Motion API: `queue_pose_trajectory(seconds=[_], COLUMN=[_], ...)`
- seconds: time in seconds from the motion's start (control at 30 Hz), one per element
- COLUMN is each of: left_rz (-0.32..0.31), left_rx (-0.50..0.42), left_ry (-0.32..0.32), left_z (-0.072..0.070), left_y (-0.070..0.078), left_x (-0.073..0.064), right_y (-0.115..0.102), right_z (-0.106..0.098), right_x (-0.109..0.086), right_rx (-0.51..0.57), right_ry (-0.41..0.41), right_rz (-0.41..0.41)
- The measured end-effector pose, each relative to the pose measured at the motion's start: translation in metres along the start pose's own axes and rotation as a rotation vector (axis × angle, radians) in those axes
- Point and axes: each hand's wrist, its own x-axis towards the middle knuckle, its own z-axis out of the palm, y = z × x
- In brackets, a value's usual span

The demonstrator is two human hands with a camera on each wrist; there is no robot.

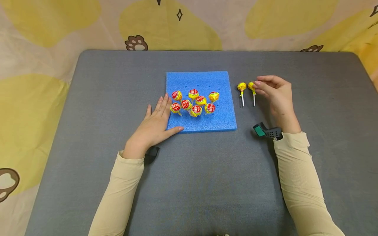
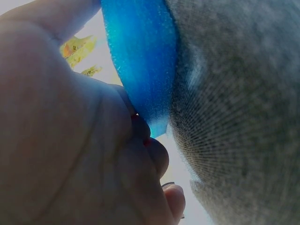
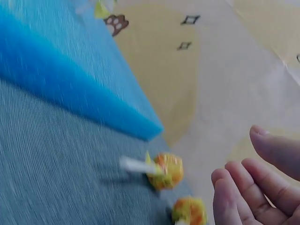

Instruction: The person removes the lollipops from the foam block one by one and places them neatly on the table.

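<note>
A blue foam block point(image 1: 203, 78) lies on the table, with several wrapped lollipops point(image 1: 196, 110) standing in it, their red-and-yellow heads up. My left hand point(image 1: 153, 126) rests along the block's left side, fingers extended and thumb at the front edge. Right of the block, two more lollipops lie with white sticks toward me: one nearer the block point(image 1: 241, 86), the other point(image 1: 251, 86) at my right hand's fingertips. In the right wrist view, the right hand point(image 3: 260, 187) has thumb and fingers apart beside the loose lollipops point(image 3: 168, 171), with nothing between them.
Small holes dot the foam's upper part. The grey table point(image 1: 206, 183) extends around the block on all sides. Behind it hangs a yellow and cream cloth point(image 1: 200, 26) with paw prints. A dark strap with a green patch point(image 1: 260, 130) sits at the right wrist.
</note>
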Motion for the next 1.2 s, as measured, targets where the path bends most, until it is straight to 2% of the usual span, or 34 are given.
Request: queue_pose_trajectory(seconds=[0.33,0.53,0.73,0.93,1.07,1.2], left_rz=[-0.007,-0.006,-0.005,-0.006,-0.010,-0.011], left_rx=[-0.005,-0.003,0.003,-0.001,-0.006,-0.007], left_ry=[0.002,0.003,0.001,0.000,-0.003,0.003], left_z=[0.001,0.001,0.001,0.000,0.000,0.001], left_y=[0.000,0.000,0.000,0.000,0.000,0.001], left_x=[0.000,0.000,0.000,0.000,0.000,0.000], right_y=[0.002,0.004,0.007,0.013,0.020,0.028], right_z=[0.025,0.033,0.042,0.053,0.060,0.065], right_x=[-0.009,-0.015,-0.020,-0.027,-0.030,-0.032], right_rx=[-0.004,-0.041,-0.073,-0.123,-0.145,-0.140], right_ry=[-0.167,-0.254,-0.298,-0.313,-0.361,-0.387], right_rz=[-0.047,-0.030,0.014,0.025,-0.004,-0.072])
